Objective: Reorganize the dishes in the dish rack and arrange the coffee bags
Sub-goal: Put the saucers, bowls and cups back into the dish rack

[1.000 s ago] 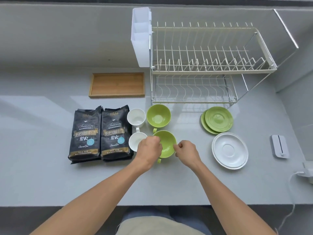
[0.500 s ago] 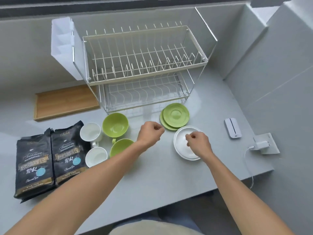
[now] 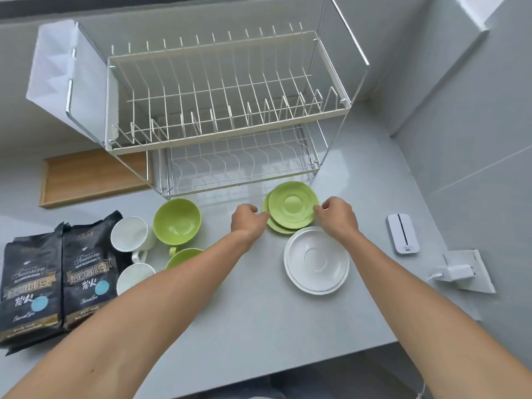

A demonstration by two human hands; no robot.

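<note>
Two green saucers (image 3: pixel 292 204) lie stacked and offset on the counter in front of the two-tier wire dish rack (image 3: pixel 227 133), which holds no dishes. My left hand (image 3: pixel 249 217) has curled fingers at the top saucer's left rim, and my right hand (image 3: pixel 336 216) pinches its right rim. A white saucer (image 3: pixel 316 260) sits just in front of them. To the left stand two green cups (image 3: pixel 177 221) and two white cups (image 3: pixel 132 234); my left forearm partly hides the nearer green cup and white cup. Two black coffee bags (image 3: pixel 54 283) lie flat at the far left.
A wooden tray (image 3: pixel 92 177) lies left of the rack, and a white cutlery holder (image 3: pixel 57 73) hangs on the rack's left end. At the right sit a small white device (image 3: pixel 402 233) and a plugged-in charger (image 3: pixel 457 272). Walls close off the back and right.
My hands left the near green cup and moved right and away, past the white saucer, to the rims of the green saucers. My view turned right and closer to the rack.
</note>
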